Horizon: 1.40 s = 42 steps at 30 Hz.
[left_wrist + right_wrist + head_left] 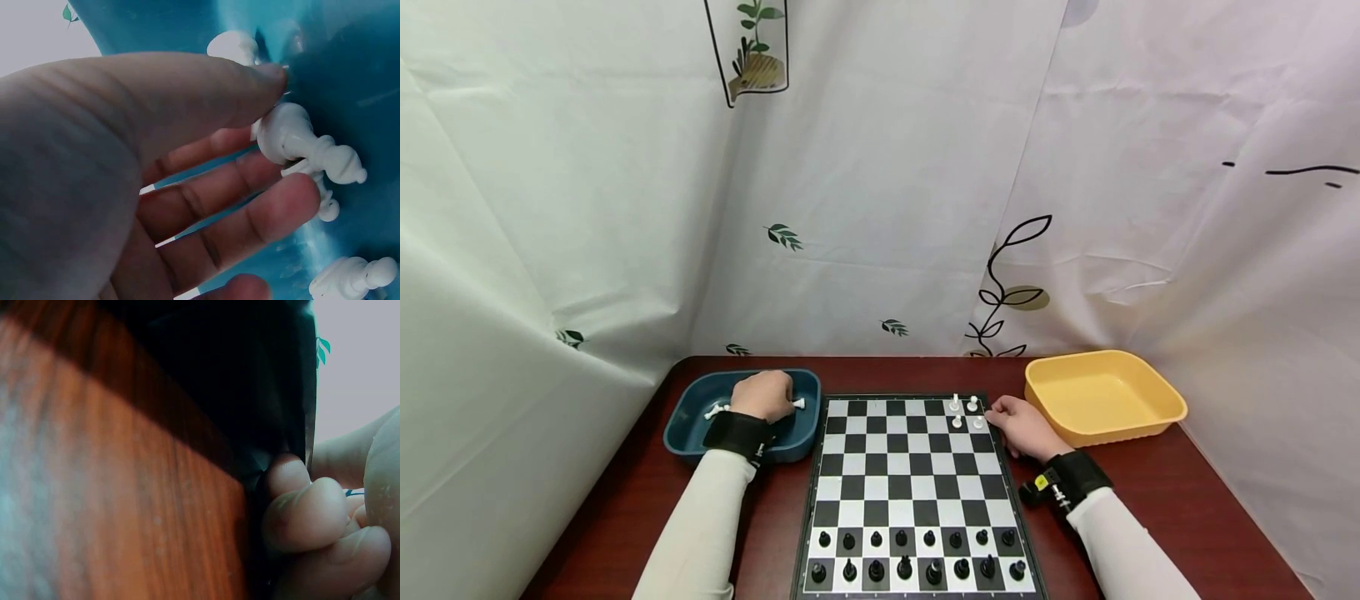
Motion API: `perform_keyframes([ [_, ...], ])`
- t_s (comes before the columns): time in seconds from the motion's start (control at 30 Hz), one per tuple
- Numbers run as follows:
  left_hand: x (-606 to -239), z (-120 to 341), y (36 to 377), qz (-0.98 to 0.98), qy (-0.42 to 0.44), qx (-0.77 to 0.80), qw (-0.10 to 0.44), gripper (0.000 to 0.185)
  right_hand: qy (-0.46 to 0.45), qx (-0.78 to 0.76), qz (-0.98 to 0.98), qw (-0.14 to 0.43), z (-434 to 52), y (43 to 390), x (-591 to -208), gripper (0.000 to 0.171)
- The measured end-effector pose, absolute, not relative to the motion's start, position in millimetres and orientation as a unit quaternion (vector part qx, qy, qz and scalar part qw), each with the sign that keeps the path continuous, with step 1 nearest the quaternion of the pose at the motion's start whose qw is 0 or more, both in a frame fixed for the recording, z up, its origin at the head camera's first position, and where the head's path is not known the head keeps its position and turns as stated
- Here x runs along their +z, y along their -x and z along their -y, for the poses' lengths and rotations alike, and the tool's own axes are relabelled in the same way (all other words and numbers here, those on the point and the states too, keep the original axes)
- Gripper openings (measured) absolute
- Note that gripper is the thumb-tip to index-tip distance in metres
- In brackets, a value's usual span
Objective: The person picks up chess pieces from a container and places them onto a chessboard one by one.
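- The left hand [765, 394] reaches into the blue tray [685, 425] at the table's far left, thumb and fingers closing on a white chess piece [300, 147].
- The right hand [1022, 427], fingers curled and holding nothing, rests against the chessboard's [917, 492] far right corner, beside four white pieces [964, 412].
- A yellow tray [1150, 417] sits just right of it.

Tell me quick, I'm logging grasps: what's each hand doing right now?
Left hand: in the blue tray, pinching a white chess piece.
Right hand: fingers curled at the chessboard edge, holding nothing visible.
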<state>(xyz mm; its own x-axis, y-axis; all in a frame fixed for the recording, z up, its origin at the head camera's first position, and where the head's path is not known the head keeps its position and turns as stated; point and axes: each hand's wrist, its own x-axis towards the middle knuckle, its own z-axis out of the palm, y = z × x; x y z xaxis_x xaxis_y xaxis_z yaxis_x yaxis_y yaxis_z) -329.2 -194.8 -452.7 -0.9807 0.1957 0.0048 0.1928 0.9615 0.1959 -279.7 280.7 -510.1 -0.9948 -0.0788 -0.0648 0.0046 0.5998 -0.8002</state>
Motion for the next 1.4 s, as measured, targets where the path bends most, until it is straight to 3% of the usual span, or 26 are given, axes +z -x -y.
perform_keyframes([
  [0.7, -446, 201, 331, -0.984, -0.118, 0.130, -0.037, 0.002, 0.018, -0.449, -0.892, 0.046, -280, 279, -511, 0.017],
  [1.4, -434, 204, 327, -0.971, -0.161, 0.140, -0.111, 0.016, 0.020, -0.450, -0.892, 0.042, -280, 280, -511, 0.017],
])
